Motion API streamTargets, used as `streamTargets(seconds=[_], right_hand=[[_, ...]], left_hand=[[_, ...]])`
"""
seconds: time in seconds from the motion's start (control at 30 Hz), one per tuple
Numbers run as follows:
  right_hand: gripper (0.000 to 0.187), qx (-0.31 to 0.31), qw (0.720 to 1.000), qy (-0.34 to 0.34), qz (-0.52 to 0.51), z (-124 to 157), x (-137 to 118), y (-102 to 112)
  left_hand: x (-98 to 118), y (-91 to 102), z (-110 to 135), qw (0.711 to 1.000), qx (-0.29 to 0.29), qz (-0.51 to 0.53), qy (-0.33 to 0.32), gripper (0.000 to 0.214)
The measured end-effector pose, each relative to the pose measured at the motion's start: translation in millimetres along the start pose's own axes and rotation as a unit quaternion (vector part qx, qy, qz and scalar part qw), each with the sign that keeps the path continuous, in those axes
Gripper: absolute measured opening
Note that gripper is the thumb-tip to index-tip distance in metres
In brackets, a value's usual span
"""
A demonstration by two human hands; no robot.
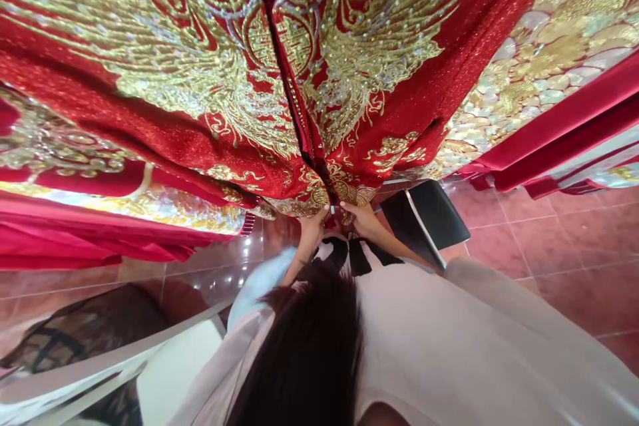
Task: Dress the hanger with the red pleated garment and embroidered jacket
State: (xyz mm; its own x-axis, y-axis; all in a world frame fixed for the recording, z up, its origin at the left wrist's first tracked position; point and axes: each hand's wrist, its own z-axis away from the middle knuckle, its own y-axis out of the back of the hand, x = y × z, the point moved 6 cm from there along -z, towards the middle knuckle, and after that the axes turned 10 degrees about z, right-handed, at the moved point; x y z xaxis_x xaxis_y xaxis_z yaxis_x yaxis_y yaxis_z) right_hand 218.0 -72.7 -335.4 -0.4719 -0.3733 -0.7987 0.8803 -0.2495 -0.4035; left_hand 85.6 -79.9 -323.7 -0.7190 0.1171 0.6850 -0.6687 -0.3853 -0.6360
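Observation:
A red jacket (409, 90) with gold phoenix embroidery and beads hangs in front of me, its front opening running down the middle. At the bottom of that opening, my left hand (312, 227) grips the left panel's hem, thumb on top and fingers mostly hidden beneath. Close beside it, my right hand (360, 218) pinches the hem of the other panel in the same way. A small whitish spot shows between the two thumbs; I cannot make out what it is.
More embroidered red garments (519, 90) hang at the right, and others (164, 210) at the left. A black stool or box (439, 216) stands by my right arm. A dark bag (94, 319) and a white table edge (184, 353) are at lower left. Reddish tiles (539, 246) cover the floor.

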Motion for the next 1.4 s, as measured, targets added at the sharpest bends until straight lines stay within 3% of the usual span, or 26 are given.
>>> streamTargets(seconds=[0.43, 1.07, 1.4], right_hand=[[0.044, -0.03, 0.999, -0.022, -0.031, 7.8, -0.5, -11.0], [0.043, -0.019, 0.999, -0.009, -0.025, 9.7, -4.7, -16.0], [0.042, -0.013, 1.0, -0.017, -0.02, 5.0, -0.9, -18.7]], left_hand=[[-2.6, -13.6, 3.1, 1.0, -0.004, 0.01, -0.006, 0.044], [-0.8, -9.0, 2.8, 1.0, 0.0, 0.018, -0.007, 0.045], [-2.8, -4.1, 4.6, 0.999, 0.007, 0.017, -0.038, 0.044]])
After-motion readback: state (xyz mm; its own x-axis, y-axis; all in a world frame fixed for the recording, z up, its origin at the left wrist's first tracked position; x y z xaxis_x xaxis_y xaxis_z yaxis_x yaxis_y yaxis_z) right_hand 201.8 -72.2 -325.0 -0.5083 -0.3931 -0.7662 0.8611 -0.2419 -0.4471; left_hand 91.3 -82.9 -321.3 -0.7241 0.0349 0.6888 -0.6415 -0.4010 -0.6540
